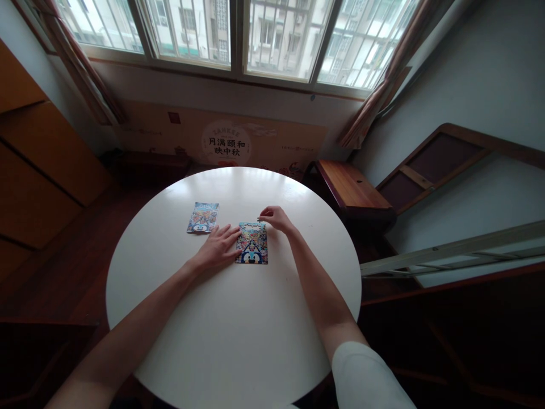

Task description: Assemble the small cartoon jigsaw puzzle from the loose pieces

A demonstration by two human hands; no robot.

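A small colourful jigsaw puzzle [252, 245] with a blue-and-white figure at its bottom edge lies flat on the white round table [238, 329]. Pale gaps show along its upper edge. My left hand [218, 246] is open, fingers spread, its fingertips resting at the puzzle's left edge. Just past the upper right corner, my right hand [275, 217] pinches a small dark puzzle piece [260, 218] between thumb and fingers. Left of the puzzle and beyond my left hand lies a shiny packet [203, 218] printed with a similar picture.
Barred windows [238, 40] line the far wall above a printed board [226, 142] with Chinese characters. A wooden bench [353, 184] stands beyond the table's right side. Orange wooden cabinets [38, 147] are at the left, and curtains [374, 108] hang beside the windows.
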